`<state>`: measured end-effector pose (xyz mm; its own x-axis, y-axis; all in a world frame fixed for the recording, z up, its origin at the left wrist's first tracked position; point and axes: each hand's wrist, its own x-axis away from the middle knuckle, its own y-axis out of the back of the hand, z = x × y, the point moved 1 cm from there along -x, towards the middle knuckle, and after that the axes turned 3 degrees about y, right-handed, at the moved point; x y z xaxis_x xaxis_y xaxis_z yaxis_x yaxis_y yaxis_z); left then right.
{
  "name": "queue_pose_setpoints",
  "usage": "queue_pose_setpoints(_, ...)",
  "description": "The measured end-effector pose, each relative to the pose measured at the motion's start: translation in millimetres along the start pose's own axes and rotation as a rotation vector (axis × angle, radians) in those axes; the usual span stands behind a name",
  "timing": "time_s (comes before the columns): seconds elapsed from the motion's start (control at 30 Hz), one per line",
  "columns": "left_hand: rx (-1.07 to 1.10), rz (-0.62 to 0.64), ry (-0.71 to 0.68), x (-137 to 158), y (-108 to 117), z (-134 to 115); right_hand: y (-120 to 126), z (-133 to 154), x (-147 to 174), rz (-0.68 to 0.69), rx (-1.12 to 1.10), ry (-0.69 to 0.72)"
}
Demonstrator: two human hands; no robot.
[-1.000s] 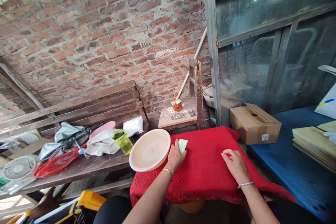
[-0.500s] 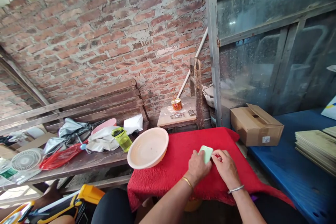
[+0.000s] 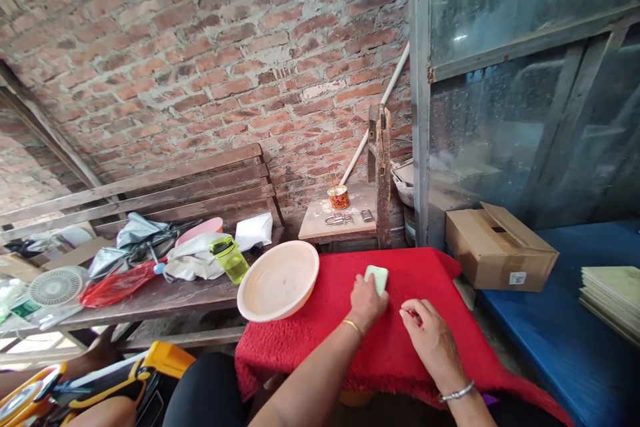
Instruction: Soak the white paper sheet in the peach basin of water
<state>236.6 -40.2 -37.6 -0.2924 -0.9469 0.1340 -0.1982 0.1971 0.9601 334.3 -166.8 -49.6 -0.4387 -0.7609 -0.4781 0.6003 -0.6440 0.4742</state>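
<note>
My left hand (image 3: 368,300) is closed on a pale green, flat piece with rounded corners (image 3: 377,278), its fingers covering the near part. The piece is over the red fleecy cloth (image 3: 345,340); I cannot tell whether it touches it. To the right and nearer me, my right hand (image 3: 431,340) is apart from the green piece. Its thumb and forefinger are drawn together; whatever they may hold is too small to make out. On the cloth's left side stands a wide, pale peach basin (image 3: 280,281).
A wooden bench (image 3: 195,303) at the left carries a yellow-green bottle (image 3: 231,260), a small fan (image 3: 57,287) and bags. A cardboard box (image 3: 500,247) sits on a blue table (image 3: 530,320) at the right, near stacked boards (image 3: 613,297). Padlocks (image 3: 367,215) and a tin (image 3: 339,197) rest on a stool.
My hands have parted. My left hand has carried the green piece left and slightly forward, while my right hand has come away from its edge and moved slightly nearer me.
</note>
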Motion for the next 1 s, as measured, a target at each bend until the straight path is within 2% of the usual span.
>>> queue_pose_setpoints(0.07,0.025,0.063,-0.117,7,-4,-19,1,1,2,0.011,0.01,0.002)
queue_pose_setpoints(0.13,0.055,0.072,-0.159,13,1,-17,2,2,3,0.022,0.011,0.003)
queue_pose_setpoints(0.2,0.063,0.029,-0.123,18,11,6,3,3,4,0.03,0.005,0.001)
queue_pose_setpoints(0.37,-0.014,-0.037,0.087,35,30,102,7,4,6,0.057,-0.008,-0.003)
queue_pose_setpoints(0.43,-0.033,-0.04,0.148,43,26,123,6,4,6,0.066,-0.02,0.006)
queue_pose_setpoints(0.47,-0.04,-0.043,0.156,47,23,125,6,5,6,0.067,-0.025,0.01)
queue_pose_setpoints(0.53,-0.044,-0.055,0.125,52,12,114,5,5,7,0.072,-0.032,0.013)
queue_pose_setpoints(0.6,-0.027,-0.06,0.051,55,2,85,4,5,7,0.087,-0.032,0.011)
queue_pose_setpoints(0.73,0.064,0.037,-0.135,59,-13,19,5,1,6,0.106,-0.021,0.001)
queue_pose_setpoints(0.8,0.112,0.086,-0.223,63,-15,-1,7,-2,5,0.108,-0.004,-0.006)
queue_pose_setpoints(0.87,0.143,0.108,-0.255,68,-13,-2,8,-3,4,0.111,0.011,-0.013)
queue_pose_setpoints(0.9,0.147,0.108,-0.25,70,-10,5,9,-4,4,0.109,0.016,-0.014)
queue_pose_setpoints(1.0,0.107,0.077,-0.165,80,5,55,10,-3,5,0.105,0.023,-0.014)
